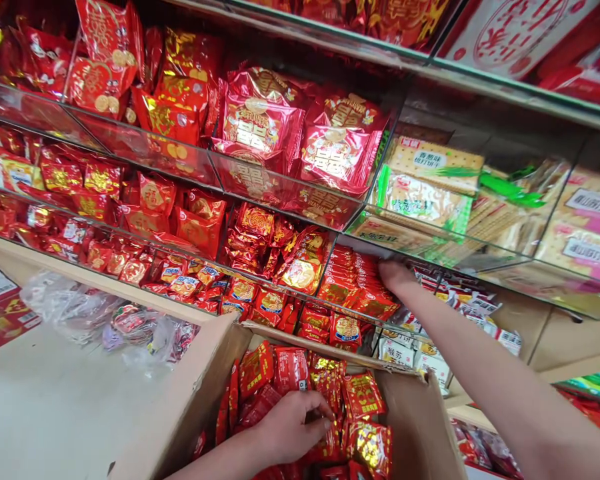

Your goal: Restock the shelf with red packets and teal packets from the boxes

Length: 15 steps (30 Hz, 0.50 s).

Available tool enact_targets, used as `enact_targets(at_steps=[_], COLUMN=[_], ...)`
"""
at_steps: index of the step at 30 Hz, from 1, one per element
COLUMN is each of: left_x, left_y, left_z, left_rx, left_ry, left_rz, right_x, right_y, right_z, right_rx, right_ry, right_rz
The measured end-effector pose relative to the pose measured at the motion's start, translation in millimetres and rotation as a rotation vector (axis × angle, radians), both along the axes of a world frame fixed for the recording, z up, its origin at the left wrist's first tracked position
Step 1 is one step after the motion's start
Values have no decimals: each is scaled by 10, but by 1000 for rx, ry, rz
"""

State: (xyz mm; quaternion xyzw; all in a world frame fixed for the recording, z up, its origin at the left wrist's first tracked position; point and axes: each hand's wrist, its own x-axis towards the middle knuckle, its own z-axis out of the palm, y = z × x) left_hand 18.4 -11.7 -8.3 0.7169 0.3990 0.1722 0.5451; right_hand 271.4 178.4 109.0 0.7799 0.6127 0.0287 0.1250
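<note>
My left hand [297,423] is inside an open cardboard box [415,413] holding red and gold snack packets [365,397]. Its fingers are curled, thumb and forefinger tips close together, on a red packet among them. My right hand [396,277] reaches into a lower shelf compartment, against the right side of a tightly stacked row of red snack packets [363,283]. Its fingers are hidden behind the packets and under the shelf above, so their grip does not show.
Clear dividers split the shelves into compartments of red-wrapped snacks [260,127]. Green-and-beige cracker packs [433,163] sit above my right forearm. White packets [400,350] lie below it. Plastic bags [130,320] lie at the left under the shelf edge, above the pale floor [55,400].
</note>
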Motion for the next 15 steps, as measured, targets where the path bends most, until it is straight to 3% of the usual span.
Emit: enact_targets(at_steps=[7, 15], left_x=[7, 12], left_y=[5, -13], left_z=[-45, -63], left_rx=[-7, 26], left_ry=[5, 21], left_rz=[3, -24], right_x=[-84, -127], right_y=[-51, -307], right_z=[191, 184], right_rx=[-25, 184], right_ry=[79, 359], right_rz=[-60, -92])
